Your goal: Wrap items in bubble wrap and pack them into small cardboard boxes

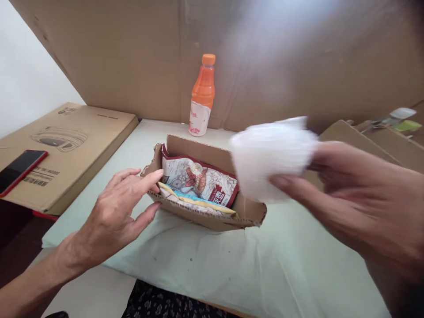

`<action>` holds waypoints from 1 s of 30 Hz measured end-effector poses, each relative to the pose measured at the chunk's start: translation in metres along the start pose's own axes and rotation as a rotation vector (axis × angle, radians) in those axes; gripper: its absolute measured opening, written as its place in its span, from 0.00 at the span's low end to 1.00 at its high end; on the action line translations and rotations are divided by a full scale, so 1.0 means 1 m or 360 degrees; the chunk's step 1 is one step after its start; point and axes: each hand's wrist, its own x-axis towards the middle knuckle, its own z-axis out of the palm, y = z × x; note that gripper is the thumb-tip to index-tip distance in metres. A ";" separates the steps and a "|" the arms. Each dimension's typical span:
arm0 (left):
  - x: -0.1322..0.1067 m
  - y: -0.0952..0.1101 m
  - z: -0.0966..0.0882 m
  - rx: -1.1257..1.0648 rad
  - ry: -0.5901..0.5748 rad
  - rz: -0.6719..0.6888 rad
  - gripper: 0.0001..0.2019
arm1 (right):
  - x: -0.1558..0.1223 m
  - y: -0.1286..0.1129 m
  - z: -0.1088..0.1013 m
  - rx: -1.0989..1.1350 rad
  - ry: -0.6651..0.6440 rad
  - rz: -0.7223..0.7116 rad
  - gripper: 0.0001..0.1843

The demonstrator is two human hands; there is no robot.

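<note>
A small open cardboard box (212, 224) stands on the cloth-covered table. Inside it are a printed food packet (198, 176) with dark red edges and another packet with a yellow edge (198, 203) along the near wall. My left hand (115, 212) holds the box's left end, fingers at the rim and thumb outside the near wall. My right hand (357, 194) pinches a folded white tissue-like wad (271, 159) between thumb and fingers, in the air over the box's right end. Motion blurs the wad, so its exact kind is unclear.
Behind the box stands an orange-capped drink bottle (202, 95) near a tall cardboard wall (139, 57). A flat carton (92, 132) at left bears a red-edged phone (21, 170). At far right, a cardboard holder (347, 132) contains a clear-topped item (402, 114).
</note>
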 end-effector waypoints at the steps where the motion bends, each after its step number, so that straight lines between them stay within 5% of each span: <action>1: -0.004 -0.003 0.002 -0.0059 0.0026 -0.0045 0.34 | 0.014 -0.009 0.011 -0.0097 -0.0211 -0.0137 0.16; 4: -0.014 -0.006 0.010 -0.0201 0.0087 -0.0106 0.36 | 0.042 -0.029 0.057 -0.0424 -0.0801 -0.0451 0.10; 7: -0.017 -0.006 0.016 -0.0249 0.0147 -0.0091 0.36 | 0.052 -0.039 0.102 -0.0780 -0.1343 -0.0525 0.03; 11: -0.018 -0.010 0.020 -0.0302 0.0183 -0.0088 0.35 | 0.052 -0.045 0.132 -0.0937 -0.1697 -0.0719 0.09; 15: -0.017 -0.012 0.024 -0.0338 0.0190 -0.0069 0.35 | 0.049 -0.042 0.138 -0.0943 -0.1602 -0.0895 0.10; 20: -0.019 -0.004 0.026 -0.0248 0.0359 -0.0160 0.33 | 0.058 -0.040 0.133 -0.0716 -0.1621 -0.0803 0.09; 22: -0.030 -0.006 0.027 -0.0206 0.0544 -0.0307 0.33 | 0.061 -0.032 0.109 -0.0677 -0.1410 -0.0736 0.01; 24: -0.047 -0.014 0.030 -0.0254 0.0657 -0.0505 0.34 | 0.054 -0.016 0.073 -0.0614 -0.0965 -0.0600 0.11; 27: -0.077 -0.031 0.042 -0.0547 0.0424 -0.0925 0.30 | 0.012 0.020 0.022 -0.0485 -0.0349 -0.0197 0.17; 30: -0.094 -0.039 0.059 -0.0916 0.0127 -0.1252 0.26 | -0.061 0.055 0.012 -0.0253 -0.0285 0.0120 0.17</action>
